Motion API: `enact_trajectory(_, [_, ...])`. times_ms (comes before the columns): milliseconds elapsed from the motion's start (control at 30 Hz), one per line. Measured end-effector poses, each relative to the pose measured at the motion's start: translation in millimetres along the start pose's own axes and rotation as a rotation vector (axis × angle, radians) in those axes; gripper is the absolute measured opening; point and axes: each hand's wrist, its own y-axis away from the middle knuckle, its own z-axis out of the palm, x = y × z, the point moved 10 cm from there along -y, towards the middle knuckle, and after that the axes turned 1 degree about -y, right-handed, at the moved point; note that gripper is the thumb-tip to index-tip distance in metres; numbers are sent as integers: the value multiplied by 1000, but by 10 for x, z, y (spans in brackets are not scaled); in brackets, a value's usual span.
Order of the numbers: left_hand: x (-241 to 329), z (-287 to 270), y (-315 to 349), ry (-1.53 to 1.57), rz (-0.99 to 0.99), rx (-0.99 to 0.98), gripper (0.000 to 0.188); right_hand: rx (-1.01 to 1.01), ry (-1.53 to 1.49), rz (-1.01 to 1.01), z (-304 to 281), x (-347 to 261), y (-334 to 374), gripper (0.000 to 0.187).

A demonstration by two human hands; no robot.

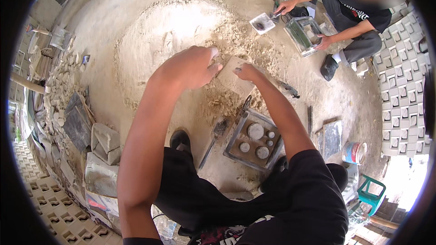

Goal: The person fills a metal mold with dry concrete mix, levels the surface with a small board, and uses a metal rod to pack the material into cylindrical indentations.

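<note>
A flat, square, dust-covered board [234, 83] lies at a slant over the loose sandy powder in front of me. My right hand [247, 71] closes on its right part, fingers curled. By its upper left edge is my left hand [195, 66], thumb and forefinger apart and dusty at the tips; the other fingers are partly hidden. Nearer to me, a square metal-framed mould [232, 147] holds several pale round discs [255, 131] of different sizes. Left of the mould, a trowel [220, 127] rests on the floor.
Pale powder [154, 41] spreads widely ahead. At the upper right, a co-worker's hands hold a metal mould [299, 36] and a tool beside a small white tile [262, 23]. Patterned blocks [399, 90] are stacked at right, near a bucket [354, 153] and green stool [371, 194]. Rubble [54, 104] lines the left.
</note>
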Motion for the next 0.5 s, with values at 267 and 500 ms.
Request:
enact_trajectory(267, [-153, 156, -101, -26, 72, 9, 40, -32, -33, 12, -623, 982, 448, 53])
enact_trajectory(500, [57, 203, -76, -22, 58, -39, 40, 52, -110, -74, 169, 1712, 401, 58])
